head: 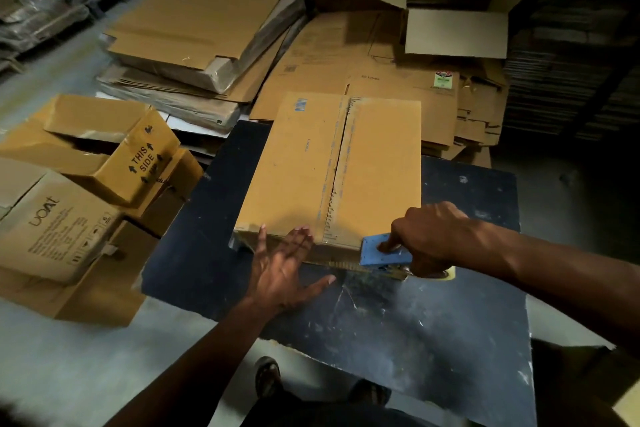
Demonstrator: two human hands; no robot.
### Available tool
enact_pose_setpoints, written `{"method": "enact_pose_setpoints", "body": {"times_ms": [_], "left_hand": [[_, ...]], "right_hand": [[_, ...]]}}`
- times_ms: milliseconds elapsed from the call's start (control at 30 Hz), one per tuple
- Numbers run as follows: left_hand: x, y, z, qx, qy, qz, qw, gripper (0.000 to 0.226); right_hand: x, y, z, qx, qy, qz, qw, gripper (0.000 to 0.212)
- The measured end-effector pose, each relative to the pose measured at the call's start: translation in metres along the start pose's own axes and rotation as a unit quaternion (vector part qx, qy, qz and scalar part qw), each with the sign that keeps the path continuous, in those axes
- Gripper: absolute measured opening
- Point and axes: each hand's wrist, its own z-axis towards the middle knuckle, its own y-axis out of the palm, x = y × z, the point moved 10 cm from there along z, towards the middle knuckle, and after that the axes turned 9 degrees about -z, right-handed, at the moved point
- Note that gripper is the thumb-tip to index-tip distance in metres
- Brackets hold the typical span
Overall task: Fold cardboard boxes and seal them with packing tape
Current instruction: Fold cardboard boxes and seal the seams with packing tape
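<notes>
Box (332,166) on table (433,322), left hand (280,270) fingers flat against near edge, right hand (426,239) gripping tape dispenser (384,253), prob. at seam end.

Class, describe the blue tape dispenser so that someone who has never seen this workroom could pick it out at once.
Start at the dark table in the middle, where a closed cardboard box lies. At the box's near right corner, the right hand grips the tape dispenser. It is the only bright blue thing among brown cardboard.
</notes>
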Motion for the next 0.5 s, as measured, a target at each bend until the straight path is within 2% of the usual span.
{"method": "enact_pose_setpoints", "body": {"times_ms": [167, 300, 367, 500], "left_hand": [[-0.003, 0.005, 0.000, -0.015, -0.008, 0.002, 1.000, 0.102], [0.013, -0.011, 0.002, 0.043, 0.001, -0.004, 0.999, 0.099], [0.038, -0.017, 0.007, 0.066, 0.023, -0.021, 0.997, 0.089], [0.105, 0.011, 0.016, 0.018, 0.083, -0.044, 0.995, 0.088]], "right_hand": [[0.005, 0.005, -0.001, 0.012, 0.013, 0.006, 1.000, 0.064], [-0.002, 0.009, 0.002, 0.015, 0.015, 0.012, 1.000, 0.064], [-0.005, 0.013, 0.004, 0.013, 0.016, 0.023, 1.000, 0.063], [-0.002, 0.009, 0.010, 0.026, 0.025, 0.031, 0.999, 0.060]]}}
